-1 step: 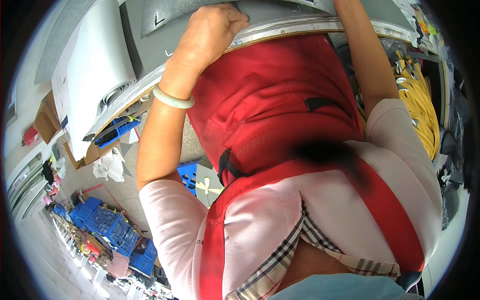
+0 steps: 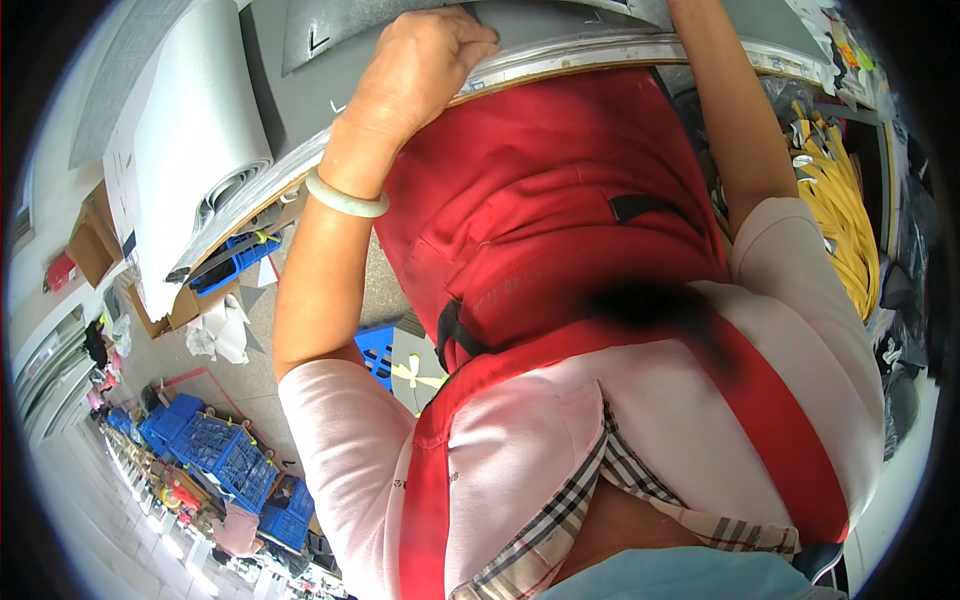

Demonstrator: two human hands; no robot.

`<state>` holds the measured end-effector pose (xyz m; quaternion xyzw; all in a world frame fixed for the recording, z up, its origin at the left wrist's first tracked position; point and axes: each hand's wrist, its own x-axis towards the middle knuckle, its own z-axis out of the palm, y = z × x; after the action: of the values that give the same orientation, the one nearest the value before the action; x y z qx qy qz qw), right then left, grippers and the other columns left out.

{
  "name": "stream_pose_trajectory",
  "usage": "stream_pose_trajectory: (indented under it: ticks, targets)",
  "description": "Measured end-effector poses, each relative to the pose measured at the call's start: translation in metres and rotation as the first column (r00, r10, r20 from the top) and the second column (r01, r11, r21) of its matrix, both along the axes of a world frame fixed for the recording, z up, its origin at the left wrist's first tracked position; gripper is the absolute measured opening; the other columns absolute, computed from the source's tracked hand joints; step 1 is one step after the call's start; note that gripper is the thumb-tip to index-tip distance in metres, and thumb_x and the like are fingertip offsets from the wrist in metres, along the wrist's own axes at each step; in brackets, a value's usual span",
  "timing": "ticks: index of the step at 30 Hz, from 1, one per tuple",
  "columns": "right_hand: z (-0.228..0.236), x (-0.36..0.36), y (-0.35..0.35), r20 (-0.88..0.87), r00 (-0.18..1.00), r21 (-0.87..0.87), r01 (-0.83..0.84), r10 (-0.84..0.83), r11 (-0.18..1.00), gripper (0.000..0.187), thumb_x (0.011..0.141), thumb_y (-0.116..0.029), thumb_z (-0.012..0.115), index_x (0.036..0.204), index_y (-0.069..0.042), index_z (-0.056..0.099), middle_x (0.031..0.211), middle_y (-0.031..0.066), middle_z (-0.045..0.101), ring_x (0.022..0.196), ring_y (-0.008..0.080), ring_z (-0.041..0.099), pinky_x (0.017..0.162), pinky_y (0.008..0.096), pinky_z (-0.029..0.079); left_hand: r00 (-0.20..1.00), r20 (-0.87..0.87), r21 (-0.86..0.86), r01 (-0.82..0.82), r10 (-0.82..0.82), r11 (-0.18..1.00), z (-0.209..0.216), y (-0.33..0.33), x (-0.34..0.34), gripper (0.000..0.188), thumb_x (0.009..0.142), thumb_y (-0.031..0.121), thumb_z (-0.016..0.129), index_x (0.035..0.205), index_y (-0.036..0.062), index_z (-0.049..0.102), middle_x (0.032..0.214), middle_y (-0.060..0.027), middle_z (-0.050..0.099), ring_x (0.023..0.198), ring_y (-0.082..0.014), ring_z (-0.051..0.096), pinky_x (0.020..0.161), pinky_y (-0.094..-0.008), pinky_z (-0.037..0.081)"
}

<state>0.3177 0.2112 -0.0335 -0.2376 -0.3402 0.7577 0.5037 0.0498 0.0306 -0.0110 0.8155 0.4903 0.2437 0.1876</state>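
Note:
My left hand [image 2: 425,65], with a pale bangle [image 2: 345,195] on its wrist, rests at the near edge of the worktable [image 2: 600,50]. Its fingers are curled together; whatever lies inside them is hidden. Beneath and beside it is a dark grey sheet [image 2: 290,110] with small white corner marks. A lighter grey flat piece [image 2: 345,32] with a black corner mark lies over that sheet, next to my left hand. Only my right forearm [image 2: 735,100] shows, reaching over the table's edge; the hand itself is cut off by the top of the picture.
A roll of pale grey material [image 2: 200,130] lies on the table's left end. Yellow strips [image 2: 840,210] hang at the right, below table height. Cardboard boxes [image 2: 95,235], crumpled white paper [image 2: 218,330] and blue crates [image 2: 215,450] stand or lie to the left.

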Motion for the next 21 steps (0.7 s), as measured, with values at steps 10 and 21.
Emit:
stream_pose_trajectory:
  ticks: [10, 21]
  targets:
    - [-0.0004, 0.0003, -0.0003, 0.021, 1.0, -0.018, -0.002, 0.003, 1.0, 0.032, 0.098, -0.021, 0.072, 0.125, -0.005, 0.065, 0.111, 0.0089, 0.074, 0.094, 0.0203, 0.074, 0.084, 0.0347, 0.062, 1.0, -0.006, 0.028, 0.017, -0.017, 0.999, -0.0016, 0.0005, -0.0008, 0.016, 0.091, 0.012, 0.073, 0.102, 0.0016, 0.078, 0.101, -0.0132, 0.074, 0.088, -0.0342, 0.071, 0.082, -0.037, 0.057]
    - [0.0004, -0.0002, -0.0026, 0.03, 1.0, -0.003, 0.005, -0.005, 1.0, 0.033, 0.099, -0.02, 0.072, 0.127, -0.005, 0.064, 0.112, 0.009, 0.074, 0.097, 0.0198, 0.073, 0.086, 0.0345, 0.062, 1.0, 0.007, 0.032, -0.017, 0.016, 0.999, 0.0058, -0.0051, 0.0052, 0.015, 0.091, 0.013, 0.073, 0.098, 0.0007, 0.077, 0.103, -0.0146, 0.074, 0.088, -0.0349, 0.072, 0.082, -0.0375, 0.057]
